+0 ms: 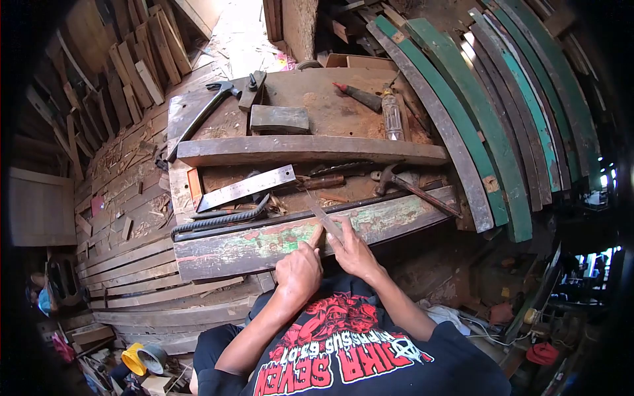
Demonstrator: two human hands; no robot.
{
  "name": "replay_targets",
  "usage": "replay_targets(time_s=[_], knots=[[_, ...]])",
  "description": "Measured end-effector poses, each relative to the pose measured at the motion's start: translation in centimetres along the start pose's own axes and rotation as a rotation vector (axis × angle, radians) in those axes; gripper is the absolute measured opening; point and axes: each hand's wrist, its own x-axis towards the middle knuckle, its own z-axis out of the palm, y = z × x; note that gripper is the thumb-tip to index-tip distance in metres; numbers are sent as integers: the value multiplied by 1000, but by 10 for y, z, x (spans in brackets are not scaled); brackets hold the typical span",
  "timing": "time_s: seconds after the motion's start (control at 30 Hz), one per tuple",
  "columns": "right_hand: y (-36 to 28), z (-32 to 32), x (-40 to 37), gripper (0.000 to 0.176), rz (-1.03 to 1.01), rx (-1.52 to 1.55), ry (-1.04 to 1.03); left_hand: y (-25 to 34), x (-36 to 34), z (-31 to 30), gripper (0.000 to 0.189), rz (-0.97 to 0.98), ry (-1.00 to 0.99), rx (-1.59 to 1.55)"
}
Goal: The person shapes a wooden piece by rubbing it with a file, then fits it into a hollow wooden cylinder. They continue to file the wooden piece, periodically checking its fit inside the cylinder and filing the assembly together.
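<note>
My left hand (300, 269) is closed around a narrow brown wooden piece (317, 236), possibly a handle; most of it is hidden by the fingers. My right hand (354, 249) grips a flat, narrow grey strip (323, 216) that looks like a file or blade and points up and left. The two held pieces meet or cross near my fingertips; whether they are joined cannot be seen. Both hands are at the near edge of a worn plank (264, 239) with flaking green paint. Just beyond are a metal square (247, 187) with an orange stock and a wooden-handled tool (322, 182).
Along the bench lie a hammer (416, 189), another hammer (210, 119), a ribbed steel bar (224, 220), a grey block (279, 119), a clear bottle (392, 117) and a raised wooden beam (310, 148). Curved green planks (469, 125) stand at right. Wood scraps litter the left floor.
</note>
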Motion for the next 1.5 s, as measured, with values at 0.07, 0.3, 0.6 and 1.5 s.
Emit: replay_targets(time_s=[0.07,0.3,0.6,1.5], knots=[[1,5,-1,42,-39,30,12,-2,1,-1,39,25,7,-19],[-10,1,1,47,5,46,-25,-19,6,3,45,160,90,-181],[-4,1,5,44,9,26,-31,-50,30,31,32,-466,-676,-1840],[-9,10,10,50,-106,-295,90,-31,26,26,27,-652,-675,-2299]])
